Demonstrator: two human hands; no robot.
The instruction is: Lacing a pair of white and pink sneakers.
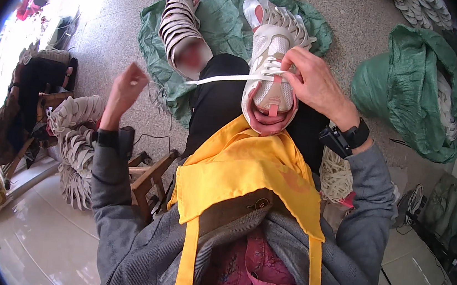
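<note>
A white and beige sneaker (276,47) with pink lining rests on my lap, its heel opening toward me. My right hand (315,85) is closed at the lacing, thumb and fingers pinching the white shoelace (227,78) beside the pink tongue tab. From there one loose stretch of lace runs left across my dark trouser leg, its end lying over the green sack. Off to the left, apart from that lace end, my left hand (127,88) is raised with its fingers curled together. What those fingers hold, if anything, cannot be made out.
Nested shoe uppers (180,18) lie on a flattened green sack (221,0). On the right stands a green sack (379,83) with pale pieces inside. A bundle of white laces (336,176) is by my right side. Stacked pale uppers (75,143) and a wooden stool (152,182) are at left.
</note>
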